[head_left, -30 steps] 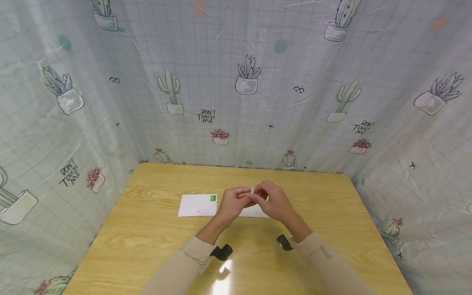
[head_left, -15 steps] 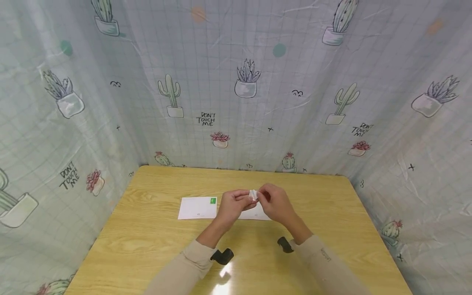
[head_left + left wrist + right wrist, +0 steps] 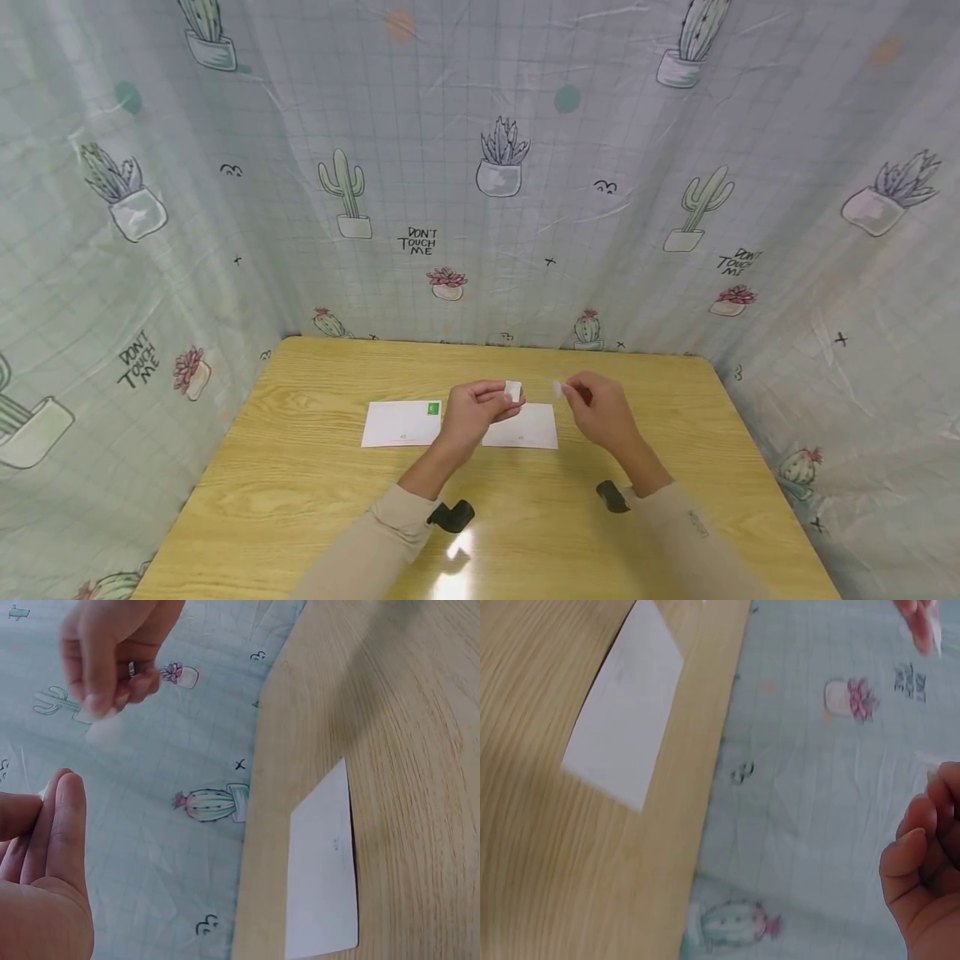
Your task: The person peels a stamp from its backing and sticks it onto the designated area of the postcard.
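My left hand (image 3: pixel 471 423) pinches a small white paper square (image 3: pixel 513 391) upright between thumb and fingers. To its right, my right hand (image 3: pixel 602 410) holds a thin, whitish, see-through slip (image 3: pixel 557 389) between thumb and fingertips; it looks blurred in the left wrist view. The two hands are apart, raised above the table. Beneath and just right of the left hand lies a plain white envelope (image 3: pixel 528 427), partly covered by that hand in the head view. Another white envelope (image 3: pixel 401 423) lies left of it, bearing a green stamp (image 3: pixel 433 408) in its top right corner.
The wooden table (image 3: pixel 300 500) carries both envelopes near its middle. A curtain (image 3: pixel 420 150) printed with cacti hangs behind the far edge and along both sides. Black wrist mounts (image 3: pixel 452 517) stick out below the cuffs.
The hands were together at the white square; my right hand has pulled away to the right with the thin slip. The left hand stays nearly in place, and more of the plain envelope shows.
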A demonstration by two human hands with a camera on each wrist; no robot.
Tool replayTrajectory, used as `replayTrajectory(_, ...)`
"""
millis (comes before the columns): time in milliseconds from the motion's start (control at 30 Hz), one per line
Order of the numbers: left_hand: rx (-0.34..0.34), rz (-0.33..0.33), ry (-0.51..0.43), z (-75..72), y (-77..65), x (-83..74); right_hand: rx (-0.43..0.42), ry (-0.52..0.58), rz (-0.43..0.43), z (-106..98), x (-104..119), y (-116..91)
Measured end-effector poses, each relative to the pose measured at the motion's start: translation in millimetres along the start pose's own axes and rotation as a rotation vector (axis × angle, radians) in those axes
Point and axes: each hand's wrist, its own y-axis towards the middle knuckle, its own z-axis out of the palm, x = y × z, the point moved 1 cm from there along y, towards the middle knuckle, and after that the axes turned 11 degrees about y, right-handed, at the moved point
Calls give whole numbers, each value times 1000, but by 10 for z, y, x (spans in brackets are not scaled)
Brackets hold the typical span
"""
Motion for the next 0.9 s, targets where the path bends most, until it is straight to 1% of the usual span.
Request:
replayTrajectory(167, -4, 4, -11, -16, 21, -18, -1, -70, 0, -268, -169, -113)
replayTrajectory(300, -5, 4, -19, -31, 31, -38, 37, -101, 29, -437, -226, -187)
replayTrajectory(367, -7, 5, -18, -37, 33, -43, 57, -111, 48, -500, -246, -224)
replayTrajectory(500, -2, 14, -21, -44, 42, -40, 80, -166, 77, -606, -271, -297)
replayTrajectory(767, -8, 2, -16, -48, 46, -82, 74, -221, 77, -790, -268, -390)
replayTrajectory(900, -8, -5, -7, -49, 46, -89, 103, -240, 128, -860, -209, -417)
